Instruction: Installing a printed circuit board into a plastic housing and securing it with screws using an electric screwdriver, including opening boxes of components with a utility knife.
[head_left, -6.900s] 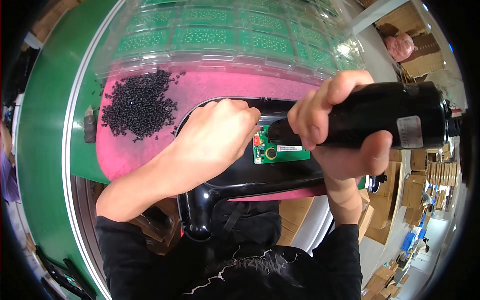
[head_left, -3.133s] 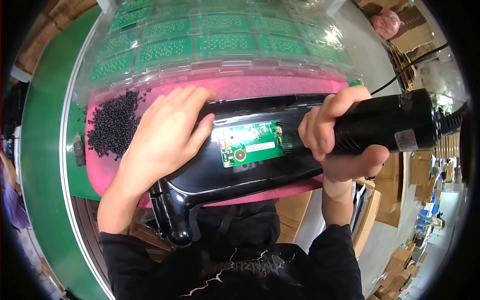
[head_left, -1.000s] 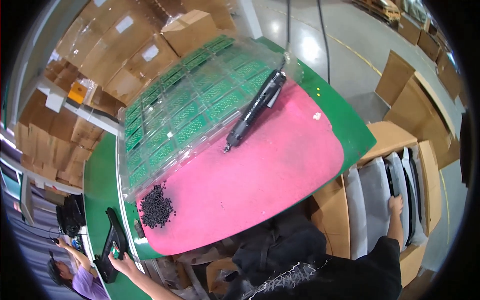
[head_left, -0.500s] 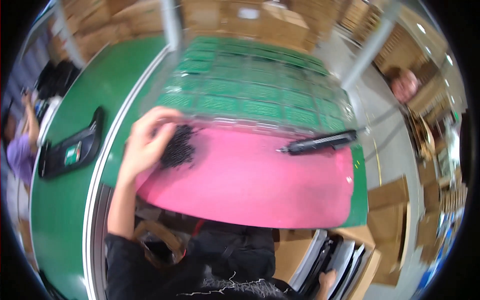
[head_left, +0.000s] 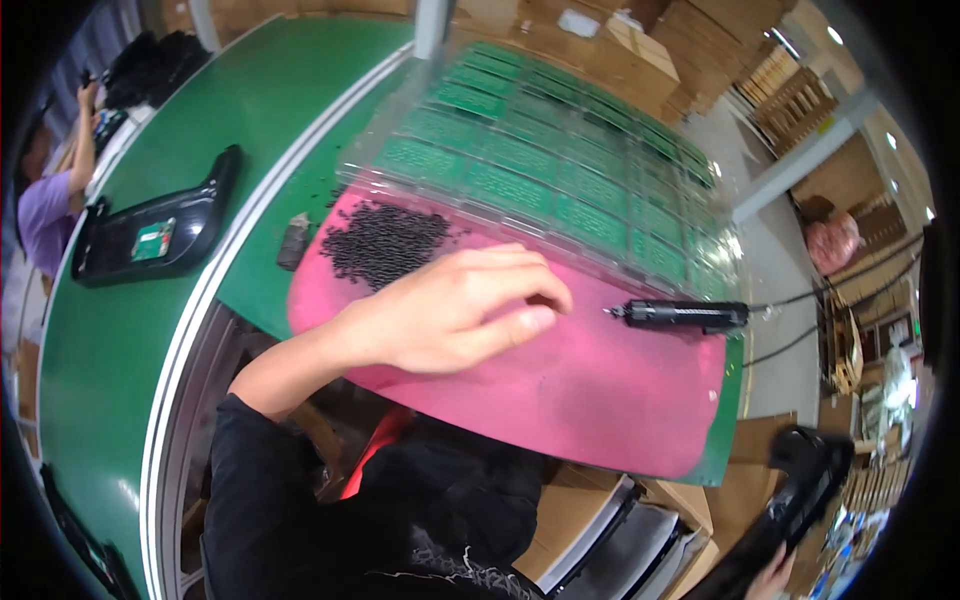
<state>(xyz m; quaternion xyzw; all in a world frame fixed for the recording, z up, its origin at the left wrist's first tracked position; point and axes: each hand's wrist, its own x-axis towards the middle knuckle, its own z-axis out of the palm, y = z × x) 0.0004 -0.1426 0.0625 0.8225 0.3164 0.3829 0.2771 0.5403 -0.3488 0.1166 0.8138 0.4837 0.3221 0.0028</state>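
Above the pink mat [head_left: 590,400], my left hand [head_left: 465,310] hovers with its fingers loosely bent, thumb apart, nothing visible in them. Just behind it lies a pile of small black screws [head_left: 385,240]. A black electric screwdriver [head_left: 685,315] rests on the mat to the right, its tip toward my left hand. At the lower right, my right hand [head_left: 772,578] grips a long black plastic housing [head_left: 800,490], held out beside the table; part of it is blurred.
Clear trays of green circuit boards [head_left: 515,185] stand behind the mat. On the green belt [head_left: 100,370] at left sits another black housing [head_left: 170,235] with a small board. An open carton [head_left: 690,500] of wrapped parts is below. A co-worker's purple sleeve [head_left: 45,215] shows far left.
My left hand has moved right from the screw pile to over the mat. My right hand has come out of the carton, lifting a black housing to the right. The view has shifted.
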